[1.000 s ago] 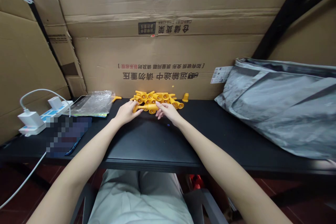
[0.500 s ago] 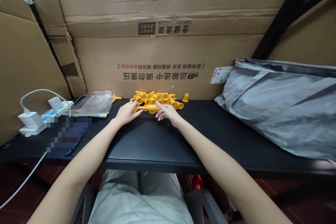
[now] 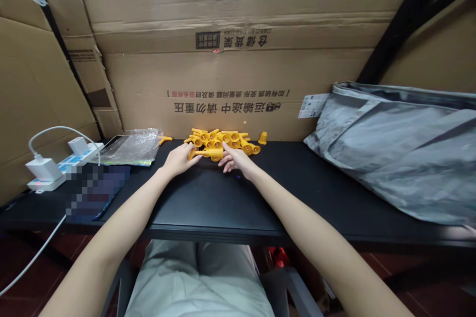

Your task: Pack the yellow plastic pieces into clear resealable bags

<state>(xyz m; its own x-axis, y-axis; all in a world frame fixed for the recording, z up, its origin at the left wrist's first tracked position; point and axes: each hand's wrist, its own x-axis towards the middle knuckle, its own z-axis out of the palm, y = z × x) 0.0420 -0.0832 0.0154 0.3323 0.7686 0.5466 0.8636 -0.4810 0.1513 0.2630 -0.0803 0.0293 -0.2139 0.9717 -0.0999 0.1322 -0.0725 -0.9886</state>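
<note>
My left hand (image 3: pixel 178 160) pinches the end of a yellow plastic handle (image 3: pixel 192 154), whose thin ribbed rod points right. On that rod's right end sits a wider yellow cup-shaped piece (image 3: pixel 214 153). The thumb of my right hand (image 3: pixel 237 159) touches this piece at its right end, and the other fingers curl below it. Right behind my hands lies a pile of yellow cup-shaped parts (image 3: pixel 235 136), several with small shiny centres. The held part hides some of the pile.
At the pile's left lies a yellow handle (image 3: pixel 165 139); a yellow cup piece (image 3: pixel 263 137) stands to its right. A grey bag (image 3: pixel 401 153) fills the table's right side. At left are a power strip (image 3: pixel 74 159), a clear plastic bag (image 3: pixel 139 146) and a dark packet (image 3: pixel 107 190). Cardboard (image 3: pixel 238 74) rises behind.
The cup-shaped piece shows slightly turned between my hands. My right fingers have shifted a little along its right end. My left hand stays in place.
</note>
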